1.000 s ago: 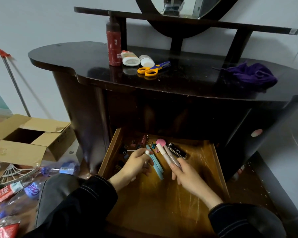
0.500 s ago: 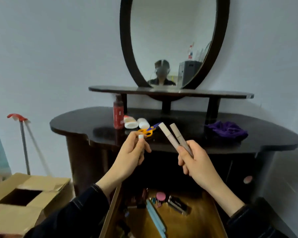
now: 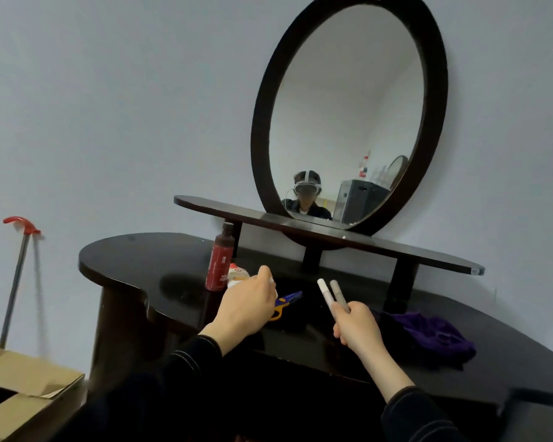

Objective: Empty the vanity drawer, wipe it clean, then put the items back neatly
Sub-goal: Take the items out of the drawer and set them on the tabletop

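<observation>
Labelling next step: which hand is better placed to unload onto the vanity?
Likely left hand: pinching a white item beside the red bottle on the vanity top; right hand grips two sticks farther off.

The bottle [image 3: 219, 266] is dark red, the vanity top [image 3: 141, 260] glossy black. The scissors [image 3: 288, 298] are blue with yellow handles, the cloth [image 3: 434, 333] purple.

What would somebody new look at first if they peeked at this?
Probably the big oval mirror above the dark dressing table, with a person in a headset showing in it. Next comes the right hand out front, gripping two pale sticks side by side. The left hand holds a small white thing over the tabletop by the red bottle.
</observation>
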`<state>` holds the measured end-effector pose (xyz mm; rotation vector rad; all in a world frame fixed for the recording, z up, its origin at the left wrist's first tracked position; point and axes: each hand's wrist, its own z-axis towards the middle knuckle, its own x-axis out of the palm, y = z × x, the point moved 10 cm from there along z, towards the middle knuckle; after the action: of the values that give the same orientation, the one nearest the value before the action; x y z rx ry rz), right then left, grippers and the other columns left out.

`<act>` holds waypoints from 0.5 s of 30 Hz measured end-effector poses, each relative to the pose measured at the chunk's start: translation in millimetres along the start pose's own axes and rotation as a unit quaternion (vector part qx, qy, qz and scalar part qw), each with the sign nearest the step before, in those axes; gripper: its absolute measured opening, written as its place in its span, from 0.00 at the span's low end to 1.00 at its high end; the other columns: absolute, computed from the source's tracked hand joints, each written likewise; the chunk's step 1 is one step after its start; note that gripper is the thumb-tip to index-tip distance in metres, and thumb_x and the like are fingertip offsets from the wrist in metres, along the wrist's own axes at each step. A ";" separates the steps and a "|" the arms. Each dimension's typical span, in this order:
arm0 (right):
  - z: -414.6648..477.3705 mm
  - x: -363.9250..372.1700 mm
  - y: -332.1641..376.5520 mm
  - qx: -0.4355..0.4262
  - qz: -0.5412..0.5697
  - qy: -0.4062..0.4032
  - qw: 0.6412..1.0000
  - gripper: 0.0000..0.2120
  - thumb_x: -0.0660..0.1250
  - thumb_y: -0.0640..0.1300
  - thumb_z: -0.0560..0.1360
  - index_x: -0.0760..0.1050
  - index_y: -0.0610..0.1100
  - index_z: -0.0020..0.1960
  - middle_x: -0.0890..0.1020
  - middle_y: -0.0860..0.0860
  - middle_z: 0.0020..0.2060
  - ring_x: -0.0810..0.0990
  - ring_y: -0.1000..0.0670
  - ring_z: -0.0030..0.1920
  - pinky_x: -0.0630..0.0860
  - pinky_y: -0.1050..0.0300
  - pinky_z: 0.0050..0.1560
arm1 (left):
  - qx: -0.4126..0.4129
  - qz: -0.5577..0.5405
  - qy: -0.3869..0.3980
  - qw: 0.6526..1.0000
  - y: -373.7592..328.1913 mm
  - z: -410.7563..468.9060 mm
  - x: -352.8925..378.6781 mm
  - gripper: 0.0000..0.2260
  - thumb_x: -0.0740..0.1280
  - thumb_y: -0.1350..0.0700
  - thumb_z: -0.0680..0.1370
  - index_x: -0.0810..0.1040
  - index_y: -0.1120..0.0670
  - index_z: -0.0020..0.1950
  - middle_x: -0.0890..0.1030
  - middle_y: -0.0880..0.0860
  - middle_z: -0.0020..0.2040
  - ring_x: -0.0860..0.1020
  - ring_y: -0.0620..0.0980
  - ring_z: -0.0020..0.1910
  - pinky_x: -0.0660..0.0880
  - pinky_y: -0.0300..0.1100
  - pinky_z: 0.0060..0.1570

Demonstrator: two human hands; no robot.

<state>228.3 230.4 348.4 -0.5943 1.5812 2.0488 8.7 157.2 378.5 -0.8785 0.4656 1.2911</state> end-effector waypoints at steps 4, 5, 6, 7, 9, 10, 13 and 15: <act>5.4 9.0 15.6 -0.010 -0.170 -0.056 0.984 0.15 0.56 0.55 0.83 0.74 0.46 0.49 0.80 0.52 0.39 0.78 0.51 0.36 0.67 0.56 0.33 | -0.022 -0.054 0.022 0.998 6.0 -0.7 3.5 0.04 0.54 0.53 0.84 0.65 0.53 0.52 0.79 0.51 0.38 0.77 0.52 0.32 0.67 0.43 0.28; 5.4 11.7 19.2 -0.016 -0.204 -0.060 0.977 0.15 0.56 0.56 0.83 0.73 0.47 0.48 0.79 0.53 0.39 0.77 0.52 0.36 0.67 0.56 0.33 | -0.018 -0.059 0.027 0.998 4.8 -0.7 4.9 0.04 0.54 0.53 0.84 0.65 0.53 0.51 0.78 0.50 0.37 0.77 0.51 0.31 0.67 0.43 0.28; 5.7 14.8 22.0 -0.023 -0.234 -0.058 0.970 0.14 0.56 0.56 0.83 0.72 0.48 0.48 0.78 0.54 0.39 0.76 0.52 0.35 0.67 0.55 0.34 | -0.013 -0.061 0.028 0.998 3.2 -0.9 5.6 0.05 0.54 0.53 0.84 0.65 0.53 0.51 0.76 0.49 0.36 0.76 0.49 0.30 0.66 0.42 0.27; 6.3 18.6 23.7 -0.032 -0.256 -0.051 0.965 0.14 0.56 0.57 0.83 0.72 0.48 0.48 0.78 0.54 0.38 0.76 0.52 0.35 0.68 0.55 0.34 | -0.010 -0.061 0.027 0.998 2.3 -1.2 5.4 0.05 0.54 0.54 0.84 0.65 0.53 0.51 0.75 0.48 0.35 0.74 0.48 0.29 0.64 0.42 0.26; 7.8 24.6 23.8 -0.048 -0.269 -0.032 0.961 0.15 0.57 0.58 0.82 0.73 0.48 0.49 0.79 0.54 0.39 0.77 0.52 0.37 0.70 0.55 0.37 | -0.008 -0.057 0.021 0.998 2.5 -0.8 4.7 0.04 0.54 0.54 0.84 0.64 0.53 0.50 0.74 0.48 0.34 0.73 0.46 0.28 0.62 0.41 0.25; 8.7 25.8 22.9 -0.053 -0.259 -0.024 0.964 0.16 0.57 0.59 0.82 0.74 0.48 0.48 0.80 0.54 0.40 0.78 0.52 0.38 0.71 0.55 0.38 | -0.011 -0.055 0.020 0.998 3.7 -0.3 5.1 0.04 0.54 0.54 0.84 0.64 0.53 0.51 0.74 0.49 0.34 0.72 0.46 0.27 0.62 0.41 0.25; 11.3 21.5 16.8 -0.045 -0.193 -0.023 0.980 0.18 0.56 0.59 0.82 0.74 0.48 0.43 0.79 0.54 0.36 0.79 0.51 0.38 0.69 0.55 0.35 | -0.016 -0.055 0.025 0.998 6.2 -0.7 7.3 0.03 0.53 0.54 0.84 0.63 0.51 0.51 0.76 0.49 0.33 0.73 0.46 0.27 0.63 0.40 0.25; 12.0 15.5 13.1 -0.031 -0.158 -0.038 0.986 0.18 0.56 0.59 0.82 0.74 0.48 0.43 0.79 0.54 0.35 0.78 0.52 0.36 0.66 0.56 0.32 | -0.014 -0.056 0.026 0.998 6.6 -1.1 7.7 0.03 0.53 0.54 0.84 0.63 0.51 0.51 0.76 0.49 0.33 0.73 0.45 0.27 0.63 0.39 0.24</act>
<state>207.5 240.9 351.9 -0.7298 1.2912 1.8629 4.5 161.3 370.1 -0.9508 0.4334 1.1761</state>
